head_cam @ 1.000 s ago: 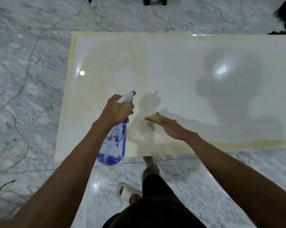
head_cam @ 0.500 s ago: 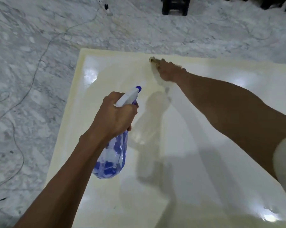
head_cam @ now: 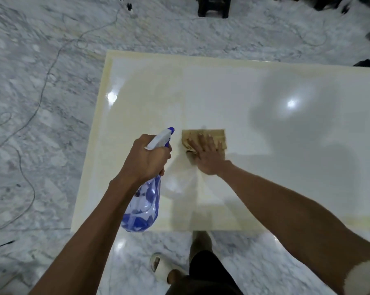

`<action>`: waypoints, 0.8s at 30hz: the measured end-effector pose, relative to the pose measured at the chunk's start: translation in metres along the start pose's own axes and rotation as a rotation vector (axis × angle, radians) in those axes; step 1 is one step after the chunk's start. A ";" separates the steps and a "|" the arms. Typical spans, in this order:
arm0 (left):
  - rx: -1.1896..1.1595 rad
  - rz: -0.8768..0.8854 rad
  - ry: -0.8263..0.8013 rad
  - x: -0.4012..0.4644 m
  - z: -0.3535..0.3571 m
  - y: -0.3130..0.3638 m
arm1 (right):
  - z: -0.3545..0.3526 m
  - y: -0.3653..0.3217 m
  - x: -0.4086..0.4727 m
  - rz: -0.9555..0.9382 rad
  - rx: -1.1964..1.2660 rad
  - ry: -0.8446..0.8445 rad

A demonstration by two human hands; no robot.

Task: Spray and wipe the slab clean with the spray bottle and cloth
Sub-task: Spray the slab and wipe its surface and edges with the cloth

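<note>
- The slab (head_cam: 265, 167) is a pale, glossy rectangle with a cream border, lying flat on the grey marble floor (head_cam: 41, 103); its near edge is just beyond the person's feet and its right part runs out of view.
- At the far left, thin cables (head_cam: 34, 116) trail over the floor, well apart from the slab.
- The left hand (head_cam: 145, 160) grips the neck of the spray bottle (head_cam: 143, 207), its fingers curled tight around it below the white and blue trigger head.
- The bottle is clear with blue patches; it hangs tilted above the near left part of the slab, its nozzle pointing to the far right, towards the cloth.
- The cloth (head_cam: 203, 137) is tan and folded roughly square, lying flat on the slab just right of the nozzle.
- The right hand (head_cam: 207, 156) presses down on the cloth with straight, spread fingers, palm down, covering its near half.
- Right of the hands, bright light spots and a broad dark shadow lie on the slab's shiny surface.
- Near the bottom, a pale slipper (head_cam: 160, 267) on one foot stands on the floor.
- At the far edge, a dark stool-like object (head_cam: 213, 6) stands on the floor; it is too cut off to tell more.
</note>
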State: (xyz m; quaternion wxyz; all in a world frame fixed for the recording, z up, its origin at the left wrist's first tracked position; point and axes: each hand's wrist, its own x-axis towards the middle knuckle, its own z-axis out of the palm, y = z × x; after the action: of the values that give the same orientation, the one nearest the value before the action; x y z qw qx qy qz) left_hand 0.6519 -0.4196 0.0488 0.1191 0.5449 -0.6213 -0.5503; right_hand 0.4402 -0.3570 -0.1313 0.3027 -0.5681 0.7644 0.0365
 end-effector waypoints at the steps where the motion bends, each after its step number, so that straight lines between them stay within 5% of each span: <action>1: -0.001 0.009 -0.011 -0.016 0.000 -0.005 | 0.017 -0.005 -0.029 0.007 -0.017 -0.028; 6: -0.042 -0.018 -0.058 -0.076 0.000 -0.019 | 0.086 -0.033 -0.150 -0.010 -0.141 -0.199; 12: -0.037 -0.007 -0.075 -0.062 -0.008 -0.001 | 0.014 -0.038 -0.138 0.069 0.298 -0.212; 15: -0.035 0.043 -0.024 -0.029 -0.019 0.018 | -0.057 -0.033 -0.092 0.174 0.740 -0.049; 18: -0.016 0.078 0.003 0.012 -0.030 0.037 | -0.115 -0.025 -0.016 0.213 0.884 0.061; 21: -0.012 0.060 0.028 0.057 -0.041 0.046 | -0.168 -0.031 0.073 0.205 0.808 0.262; 24: 0.026 0.047 0.052 0.097 -0.048 0.048 | -0.212 -0.033 0.167 0.102 0.578 0.289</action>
State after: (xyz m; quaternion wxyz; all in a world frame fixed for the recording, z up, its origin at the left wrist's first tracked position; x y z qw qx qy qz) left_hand 0.6252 -0.5339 0.0616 0.1411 0.5456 -0.6377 -0.5251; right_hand 0.3516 -0.5947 -0.0328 0.3374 -0.4190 0.8057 -0.2479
